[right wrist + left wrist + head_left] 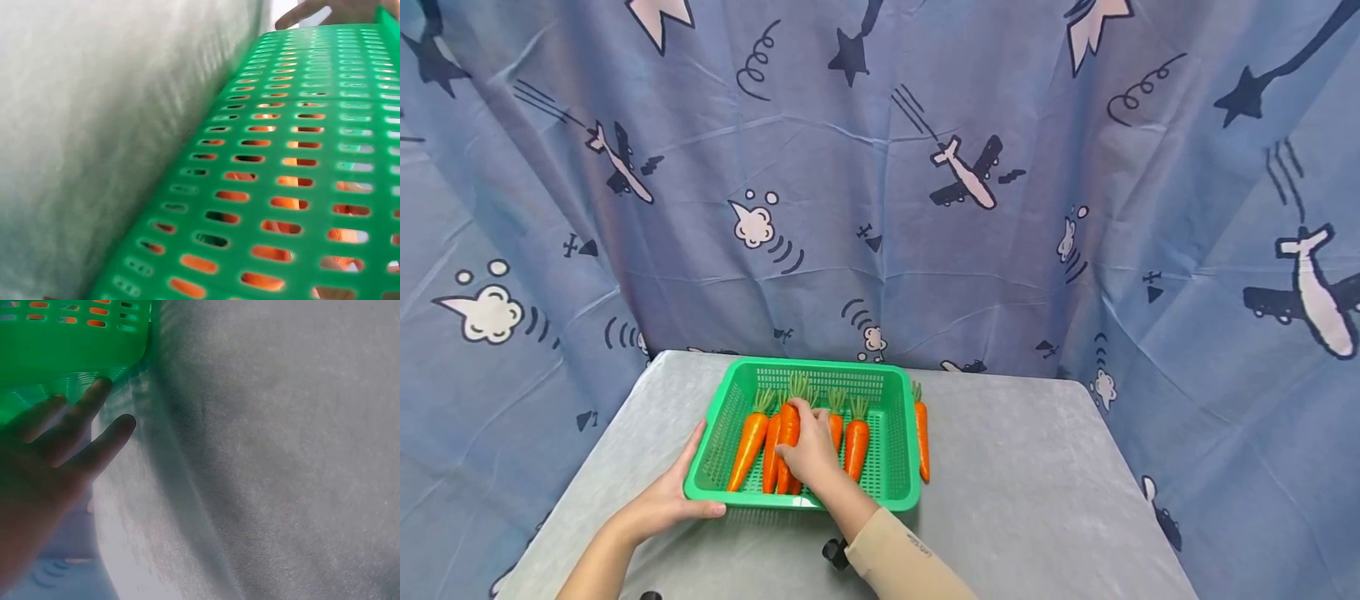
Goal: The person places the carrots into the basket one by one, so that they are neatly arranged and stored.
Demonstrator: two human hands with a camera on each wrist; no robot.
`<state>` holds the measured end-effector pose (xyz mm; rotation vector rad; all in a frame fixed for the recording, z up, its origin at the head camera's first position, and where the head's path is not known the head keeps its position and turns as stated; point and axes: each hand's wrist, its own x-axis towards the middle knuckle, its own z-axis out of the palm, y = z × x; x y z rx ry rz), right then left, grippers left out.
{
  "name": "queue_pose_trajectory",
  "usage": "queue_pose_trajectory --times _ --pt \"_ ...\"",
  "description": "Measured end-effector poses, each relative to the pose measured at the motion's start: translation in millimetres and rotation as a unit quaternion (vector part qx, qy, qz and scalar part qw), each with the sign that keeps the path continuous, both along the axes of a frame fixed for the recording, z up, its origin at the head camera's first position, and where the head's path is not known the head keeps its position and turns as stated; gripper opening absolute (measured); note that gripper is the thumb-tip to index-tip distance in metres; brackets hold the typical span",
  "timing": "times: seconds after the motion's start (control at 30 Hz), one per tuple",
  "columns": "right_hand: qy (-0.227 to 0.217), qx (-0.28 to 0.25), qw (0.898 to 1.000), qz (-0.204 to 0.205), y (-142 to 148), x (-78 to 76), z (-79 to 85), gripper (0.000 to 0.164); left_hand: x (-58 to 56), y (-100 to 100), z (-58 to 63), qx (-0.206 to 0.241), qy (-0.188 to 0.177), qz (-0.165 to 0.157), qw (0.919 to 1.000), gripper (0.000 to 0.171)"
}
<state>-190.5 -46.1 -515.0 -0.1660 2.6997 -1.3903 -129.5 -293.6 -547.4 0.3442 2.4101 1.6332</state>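
A green plastic basket (898,433) with slotted walls stands on the table and holds several orange carrots (749,442) with green stem tops. My right hand (811,446) reaches over its front rim and grips one carrot (788,423) between thumb and fingers, above the others. At the front left corner my left hand (662,500) touches the basket, thumb along the front and fingers by the left side. The left wrist view shows those fingers (94,447) nearly straight against the basket. In the right wrist view the basket wall (275,156) hides my right hand.
One more carrot (922,437) lies on the grey-white tabletop (1015,467), just right of the basket. A small black object (835,552) shows beneath my right forearm, another black piece (651,596) at the bottom edge. A blue patterned curtain (850,208) surrounds the table's back and sides.
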Motion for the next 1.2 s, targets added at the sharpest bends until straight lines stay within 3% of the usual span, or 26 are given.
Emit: queue_pose_trajectory --times 0.37,0.57,0.87,1.2 --pt "-0.039 0.041 0.998 0.001 -2 2.1 -3.9 0.086 0.3 3 0.5 -0.011 0.001 -0.002 0.9999 0.133" --pt "-0.005 0.046 0.999 -0.002 6 4.4 0.3 0.085 0.0 3 1.0 -0.012 -0.002 -0.001 0.9999 0.131" --pt "0.022 -0.023 0.999 0.003 34 14.4 25.2 0.074 0.6 1 2.9 -0.003 0.011 -0.001 0.9999 0.129" --pt "0.041 -0.111 0.993 -0.015 94 6.9 54.9 0.069 1.9 2 3.5 -0.008 0.003 0.001 1.0 0.13"
